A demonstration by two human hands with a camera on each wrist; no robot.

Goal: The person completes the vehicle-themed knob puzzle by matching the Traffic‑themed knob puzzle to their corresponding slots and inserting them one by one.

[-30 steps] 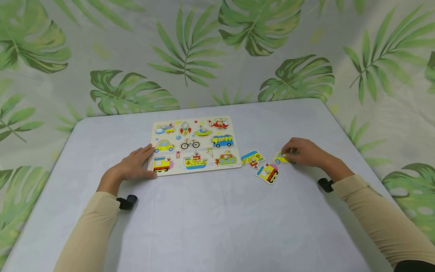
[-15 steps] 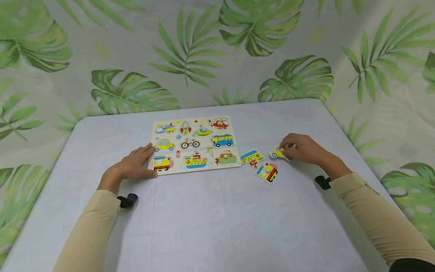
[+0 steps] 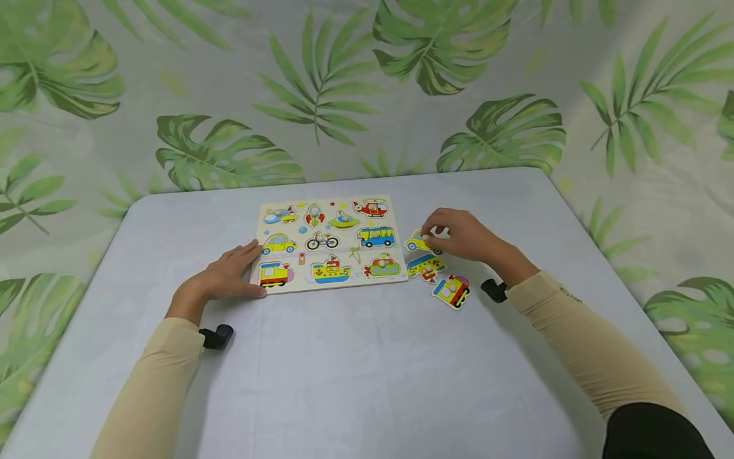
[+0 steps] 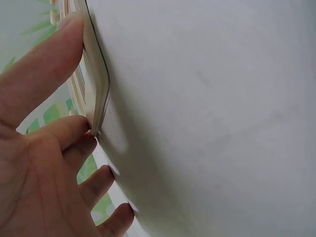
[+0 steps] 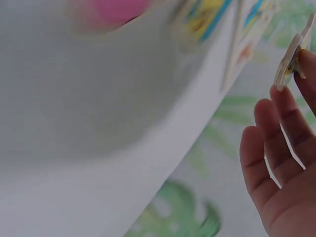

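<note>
A wooden knob puzzle board [image 3: 302,280] with printed vehicles lies on the table. My left hand [image 3: 226,277] rests along its left side, fingers loosely extended, the thumb at the near corner; the left wrist view shows the thumb [image 4: 54,61] against the board's edge. Right of the board, my right hand [image 3: 464,233] pinches the yellow car puzzle piece [image 3: 414,242] by its knob. The right wrist view has this car piece [image 5: 289,64] tilted between thumb and fingertips, raised off the table. Just below it lies the boat piece [image 3: 425,264], upside down to me.
The train piece [image 3: 452,292] lies nearest me, beside the boat piece. Several pieces with knobs, such as the bus [image 3: 375,237] and the helicopter [image 3: 371,208], sit in the board. A white cloth [image 3: 344,370] covers the table; a leaf-patterned curtain [image 3: 332,153] hangs behind.
My right hand has picked the yellow car piece up and carried it left toward the board, above the boat piece. The left hand has stayed at the board's left side.
</note>
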